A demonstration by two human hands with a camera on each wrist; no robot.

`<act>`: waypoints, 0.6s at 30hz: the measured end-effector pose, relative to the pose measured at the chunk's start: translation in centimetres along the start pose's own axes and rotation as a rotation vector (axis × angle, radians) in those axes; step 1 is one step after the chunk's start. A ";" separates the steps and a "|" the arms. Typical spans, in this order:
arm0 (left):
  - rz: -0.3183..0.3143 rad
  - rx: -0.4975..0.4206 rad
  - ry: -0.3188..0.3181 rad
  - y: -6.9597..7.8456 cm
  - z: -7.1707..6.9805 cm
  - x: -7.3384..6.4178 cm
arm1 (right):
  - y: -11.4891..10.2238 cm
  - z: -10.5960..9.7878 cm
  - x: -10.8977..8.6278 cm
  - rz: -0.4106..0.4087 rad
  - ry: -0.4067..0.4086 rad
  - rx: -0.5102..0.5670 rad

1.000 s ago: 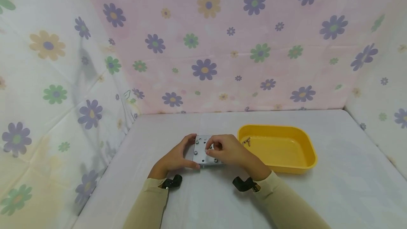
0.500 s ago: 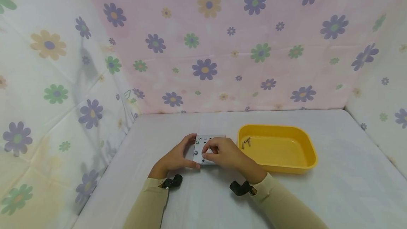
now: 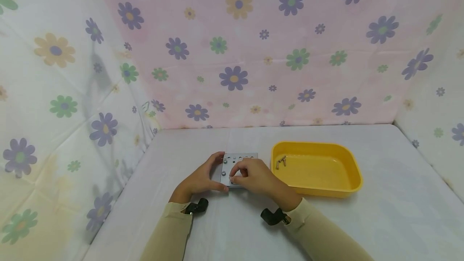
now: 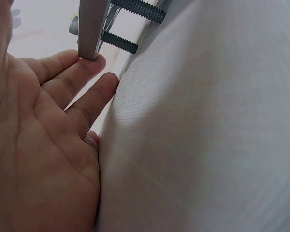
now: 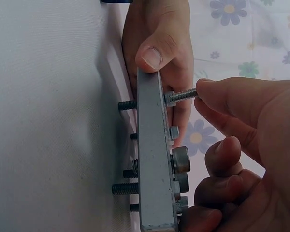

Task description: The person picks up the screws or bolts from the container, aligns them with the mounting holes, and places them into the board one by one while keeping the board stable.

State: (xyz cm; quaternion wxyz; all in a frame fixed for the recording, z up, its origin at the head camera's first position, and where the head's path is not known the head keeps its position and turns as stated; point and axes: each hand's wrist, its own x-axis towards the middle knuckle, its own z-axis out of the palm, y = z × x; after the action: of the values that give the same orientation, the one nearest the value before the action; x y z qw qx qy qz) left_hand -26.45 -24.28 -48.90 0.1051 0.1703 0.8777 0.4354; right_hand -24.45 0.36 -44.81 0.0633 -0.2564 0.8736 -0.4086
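Observation:
A silver metal plate (image 3: 226,167) stands above the white table, with several bolts through it and their threaded ends pointing down. My left hand (image 3: 201,178) grips its left end, thumb on the near edge and fingers at the far edge. In the left wrist view, the fingertips (image 4: 94,63) touch the plate's edge. My right hand (image 3: 253,175) is over the plate, pinching a threaded bolt (image 5: 185,94) between thumb and index finger. In the right wrist view, the bolt's other end meets a nut-like piece (image 5: 169,98) against the plate's top face. The other right fingers are curled.
To the right of the plate stands a yellow tray (image 3: 353,168), with several loose bolts (image 3: 280,161) at its left end. Flower-patterned cloth (image 3: 253,51) rises behind and on both sides of the white table (image 3: 398,212).
My right hand has moved slightly left and toward the near edge over the plate, still pinching the bolt. The left hand and plate have stayed in place.

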 end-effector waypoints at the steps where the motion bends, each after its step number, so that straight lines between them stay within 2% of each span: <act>1: 0.002 -0.002 0.000 0.0 0.0 0.0 | 0.0 0.0 0.0 0.001 -0.001 -0.001; 18: 0.025 -0.010 -0.002 -0.1 -0.1 -0.1 | 0.3 0.7 0.2 0.012 0.013 -0.028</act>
State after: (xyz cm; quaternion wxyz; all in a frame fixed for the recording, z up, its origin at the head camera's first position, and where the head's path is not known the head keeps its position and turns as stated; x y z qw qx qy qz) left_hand -26.44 -24.40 -48.90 0.1013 0.1812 0.8732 0.4409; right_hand -24.48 -0.08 -45.49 0.0566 -0.2495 0.8812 -0.3976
